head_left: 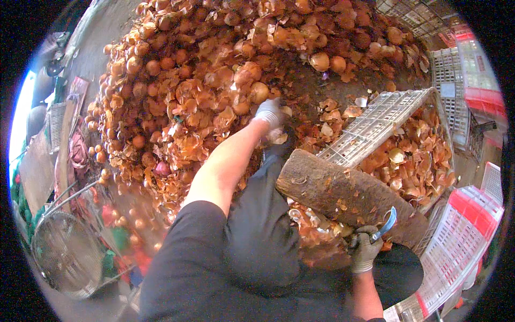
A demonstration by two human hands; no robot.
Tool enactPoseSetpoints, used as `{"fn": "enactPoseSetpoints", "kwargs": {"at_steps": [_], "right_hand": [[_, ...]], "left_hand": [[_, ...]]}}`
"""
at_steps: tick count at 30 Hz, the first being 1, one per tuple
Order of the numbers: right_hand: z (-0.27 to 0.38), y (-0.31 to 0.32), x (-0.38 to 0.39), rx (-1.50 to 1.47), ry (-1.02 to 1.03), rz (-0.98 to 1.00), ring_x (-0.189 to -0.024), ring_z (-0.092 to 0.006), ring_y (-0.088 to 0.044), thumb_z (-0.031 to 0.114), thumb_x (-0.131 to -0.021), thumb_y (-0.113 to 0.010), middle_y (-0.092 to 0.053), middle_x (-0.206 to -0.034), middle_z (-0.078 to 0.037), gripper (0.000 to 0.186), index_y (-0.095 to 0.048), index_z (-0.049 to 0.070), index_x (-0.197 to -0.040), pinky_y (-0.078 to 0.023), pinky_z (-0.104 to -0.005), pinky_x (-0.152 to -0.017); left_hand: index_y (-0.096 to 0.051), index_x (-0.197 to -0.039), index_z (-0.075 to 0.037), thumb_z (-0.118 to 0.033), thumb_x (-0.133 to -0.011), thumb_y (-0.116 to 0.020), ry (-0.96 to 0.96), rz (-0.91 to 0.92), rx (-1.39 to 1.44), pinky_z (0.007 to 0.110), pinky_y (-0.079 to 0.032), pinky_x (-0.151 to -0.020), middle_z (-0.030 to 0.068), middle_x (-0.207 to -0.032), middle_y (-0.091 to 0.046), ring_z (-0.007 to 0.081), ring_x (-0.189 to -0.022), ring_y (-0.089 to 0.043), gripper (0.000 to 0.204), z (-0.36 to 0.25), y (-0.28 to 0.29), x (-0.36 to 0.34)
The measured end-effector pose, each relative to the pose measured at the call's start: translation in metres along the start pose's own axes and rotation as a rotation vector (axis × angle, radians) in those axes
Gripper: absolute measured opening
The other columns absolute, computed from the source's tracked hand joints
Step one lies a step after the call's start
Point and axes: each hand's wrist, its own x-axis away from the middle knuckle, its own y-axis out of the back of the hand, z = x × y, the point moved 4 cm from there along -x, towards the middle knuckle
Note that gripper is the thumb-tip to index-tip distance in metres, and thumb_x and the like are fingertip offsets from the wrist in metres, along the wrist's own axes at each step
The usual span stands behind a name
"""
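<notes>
My left hand (271,115) wears a light knitted glove and reaches to the edge of a big heap of onions and papery skins (182,96). It is blurred, beside pale skins and an onion (260,92), and whether it grips anything is unclear. My right hand (366,247), also gloved, is closed on a small curved knife (387,224) at lower right. It is beside a worn wooden board (332,188), which rests at an angle by a plastic crate (375,112) full of loose skins.
Plastic crates (444,91) with red parts stand along the right, one pale red-banded crate (456,231) near my right side. At left are a round metal mesh item (67,252), boards (37,172) and scattered onions (99,155). My dark-clad legs (260,225) are below the heap.
</notes>
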Motion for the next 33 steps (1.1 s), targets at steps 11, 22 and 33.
{"fn": "enactPoseSetpoints", "kwargs": {"at_steps": [11, 22, 33], "right_hand": [[-0.012, 0.011, -0.001, -0.025, 0.080, 0.034, -0.047, -0.0121, -0.052, 0.001, -0.079, -0.056, -0.055, -0.060, -0.003, 0.006, -0.059, 0.003, -0.083, -0.043, -0.0247, -0.045], [-0.045, 0.025, -0.021, -0.033, 0.239, 0.017, -0.052, -0.0104, -0.051, 0.004, -0.077, -0.058, -0.055, -0.065, -0.001, 0.005, -0.061, 0.005, -0.081, -0.043, -0.0237, -0.050], [0.005, -0.003, 0.005, -0.041, 0.113, 0.015, -0.045, -0.0093, -0.044, 0.000, -0.075, -0.051, -0.048, -0.059, 0.000, 0.007, -0.057, 0.004, -0.077, -0.039, -0.0239, -0.043]], "left_hand": [[-0.052, -0.125, -0.005, -0.016, -0.076, -0.075, -0.730, -0.088, 0.679, 0.032, -0.046, -0.097, 0.0074, -0.117, -0.061, 0.0207, -0.108, -0.058, 0.056, -0.054, 0.083, 0.089], [-0.046, -0.139, -0.008, -0.027, -0.079, -0.077, -0.898, 0.515, 0.885, 0.035, -0.049, -0.093, 0.0112, -0.123, -0.061, 0.0206, -0.108, -0.059, 0.070, -0.272, 0.152, 0.163], [-0.071, -0.091, -0.003, -0.029, -0.084, -0.067, -0.072, -0.249, 0.360, 0.031, -0.051, -0.077, 0.0122, -0.082, -0.069, 0.0196, -0.080, -0.067, 0.028, -0.047, 0.109, 0.108]]}}
